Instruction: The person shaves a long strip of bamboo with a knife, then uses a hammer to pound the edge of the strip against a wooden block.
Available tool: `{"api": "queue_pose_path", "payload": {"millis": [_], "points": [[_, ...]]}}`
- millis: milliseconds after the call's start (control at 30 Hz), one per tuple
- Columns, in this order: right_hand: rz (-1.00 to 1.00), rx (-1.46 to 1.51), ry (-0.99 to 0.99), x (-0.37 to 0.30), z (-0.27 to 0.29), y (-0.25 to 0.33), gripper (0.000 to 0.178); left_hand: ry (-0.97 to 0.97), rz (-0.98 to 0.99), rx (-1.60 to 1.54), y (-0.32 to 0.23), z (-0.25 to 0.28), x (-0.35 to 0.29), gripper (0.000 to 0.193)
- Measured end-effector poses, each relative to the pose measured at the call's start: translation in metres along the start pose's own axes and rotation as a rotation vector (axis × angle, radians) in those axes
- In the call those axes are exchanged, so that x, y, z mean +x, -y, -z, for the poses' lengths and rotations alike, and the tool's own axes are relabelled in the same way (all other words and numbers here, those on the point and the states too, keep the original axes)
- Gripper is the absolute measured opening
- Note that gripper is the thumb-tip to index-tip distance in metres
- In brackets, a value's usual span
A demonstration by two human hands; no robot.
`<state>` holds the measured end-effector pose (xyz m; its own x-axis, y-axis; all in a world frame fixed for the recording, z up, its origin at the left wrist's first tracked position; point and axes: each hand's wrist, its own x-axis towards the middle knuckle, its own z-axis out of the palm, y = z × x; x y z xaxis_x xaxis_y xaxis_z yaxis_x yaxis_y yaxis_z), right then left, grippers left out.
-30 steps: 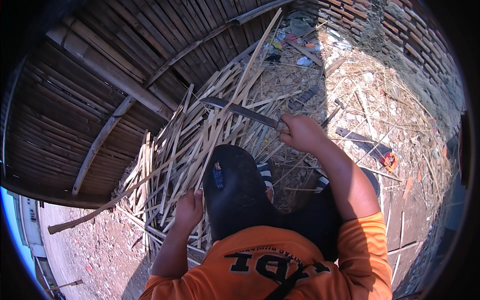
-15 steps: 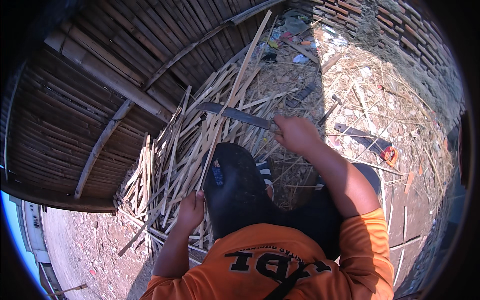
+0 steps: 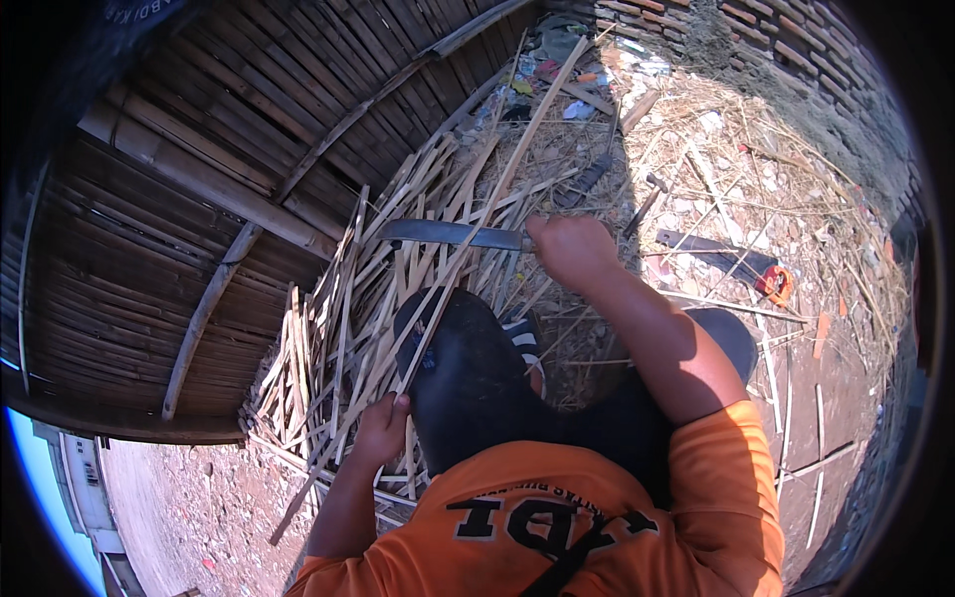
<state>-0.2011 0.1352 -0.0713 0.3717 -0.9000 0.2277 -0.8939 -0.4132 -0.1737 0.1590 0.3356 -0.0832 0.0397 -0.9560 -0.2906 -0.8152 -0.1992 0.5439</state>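
My right hand point(image 3: 575, 249) is closed round the handle of a machete point(image 3: 423, 231), its dark blade pointing left above my knee. The blade crosses a long, thin bamboo strip point(image 3: 537, 124) and appears to touch it. Beside my left thigh, my left hand point(image 3: 381, 430) grips the strip's lower part, thumb on top. From there the strip slants over my dark trouser knee point(image 3: 448, 343) toward the far wall. Its near end sticks out below the hand.
A heap of cut bamboo strips point(image 3: 343, 328) lies to my left, along a bamboo-slat wall point(image 3: 199, 189). On the right are a hand saw point(image 3: 701, 245) with an orange handle and a dark long-handled tool point(image 3: 645, 206). Litter and a brick wall point(image 3: 766, 30) stand beyond.
The machete and my right hand have shifted a little left, and the blade lies more level. The strip's far end has swung right. My left hand keeps its hold.
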Motion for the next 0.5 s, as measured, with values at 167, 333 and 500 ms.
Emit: {"api": "queue_pose_path", "payload": {"millis": [167,333,500], "points": [[-0.094,0.264,0.063,-0.010,-0.002,0.015,0.021,0.014,-0.045,-0.133,0.008,-0.008,0.003,0.052],[0.117,0.038,0.056,-0.014,0.003,0.031,0.017,0.046,0.079,-0.201,0.016,-0.015,0.005,0.053],[0.090,0.005,-0.048,-0.007,-0.008,0.016,0.015,0.003,-0.035,-0.039,0.020,-0.006,-0.003,0.051]]}}
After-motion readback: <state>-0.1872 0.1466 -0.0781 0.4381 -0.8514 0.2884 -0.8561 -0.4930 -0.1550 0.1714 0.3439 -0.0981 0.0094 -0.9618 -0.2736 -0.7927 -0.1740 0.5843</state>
